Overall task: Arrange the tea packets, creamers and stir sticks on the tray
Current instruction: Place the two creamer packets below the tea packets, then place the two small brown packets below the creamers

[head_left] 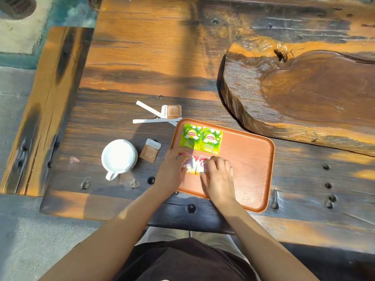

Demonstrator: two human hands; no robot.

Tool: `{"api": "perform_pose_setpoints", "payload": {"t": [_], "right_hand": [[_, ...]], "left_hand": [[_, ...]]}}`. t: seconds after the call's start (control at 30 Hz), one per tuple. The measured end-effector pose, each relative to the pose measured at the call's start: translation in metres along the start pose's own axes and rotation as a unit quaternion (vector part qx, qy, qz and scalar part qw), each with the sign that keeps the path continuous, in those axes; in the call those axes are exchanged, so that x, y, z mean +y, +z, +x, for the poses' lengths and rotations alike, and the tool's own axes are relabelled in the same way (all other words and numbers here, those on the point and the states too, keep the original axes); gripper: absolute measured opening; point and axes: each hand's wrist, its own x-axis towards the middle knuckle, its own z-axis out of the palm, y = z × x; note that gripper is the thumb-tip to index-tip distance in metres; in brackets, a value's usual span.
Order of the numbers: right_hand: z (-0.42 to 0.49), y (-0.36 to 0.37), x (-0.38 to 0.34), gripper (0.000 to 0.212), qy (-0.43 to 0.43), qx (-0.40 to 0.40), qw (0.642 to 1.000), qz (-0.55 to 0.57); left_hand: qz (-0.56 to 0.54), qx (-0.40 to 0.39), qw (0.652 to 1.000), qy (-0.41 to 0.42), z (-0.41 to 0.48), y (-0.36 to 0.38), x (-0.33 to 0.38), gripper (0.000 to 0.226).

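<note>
While both hands press down on the orange tray [251,159], much of the two red-and-white creamers is covered: the left hand [172,171] lies over the left creamer [189,164], and the right hand [218,175] hides most of the right creamer [203,164], so their printing reads only in part. Fingers lie flat on the packets, loosely spread, pinning rather than pinching; neither hand has lifted anything clear of the tray.

Count them off: two green tea packets [200,138] side by side at the tray's far left corner, slightly overlapping, with the two creamers just nearer the person. Off the tray, on the dark wooden table [121,57], lie two white stir sticks [156,120], crossing near the tray's far left edge, one end tucked close against the rim. Two brown sachets as well: one [171,111] beside the sticks, another [150,150] between the tray and a white mug [119,157], handle pointing toward the person. The small print on these sachets is too blurred to read.

Room to move: the right half of the tray is bare, and its near right corner sits close to the table edge. A thick carved wooden slab [304,88] crowds the far right side, just beyond the tray.
</note>
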Motion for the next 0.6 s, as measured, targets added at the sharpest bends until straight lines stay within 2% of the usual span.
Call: {"api": "perform_pose_setpoints", "payload": {"t": [0.17, 0.23, 0.3, 0.37, 0.43, 0.6], "right_hand": [[0.030, -0.025, -0.012, 0.026, -0.016, 0.022, 0.996, 0.091], [0.063, -0.035, -0.021, 0.024, -0.029, 0.025, 0.994, 0.099], [0.101, -0.039, -0.033, 0.024, -0.046, 0.009, 0.997, 0.067], [0.136, -0.041, -0.047, 0.027, -0.061, -0.023, 0.998, 0.027], [0.164, -0.038, -0.059, 0.030, -0.068, -0.068, 0.995, -0.005], [0.200, -0.020, -0.078, 0.033, -0.083, -0.130, 0.986, -0.060]], "left_hand": [[0.040, 0.057, 0.997, 0.032, 0.012, -0.021, -0.008, 0.040], [0.081, 0.059, 0.995, 0.006, 0.026, -0.040, -0.019, 0.035], [0.122, 0.010, 0.991, -0.055, 0.042, -0.059, -0.035, 0.034], [0.183, -0.083, 0.974, -0.104, 0.056, -0.074, -0.047, 0.039], [0.209, -0.140, 0.962, -0.105, 0.067, -0.085, -0.052, 0.038], [0.256, -0.201, 0.943, -0.066, 0.081, -0.091, -0.049, 0.025]]}}
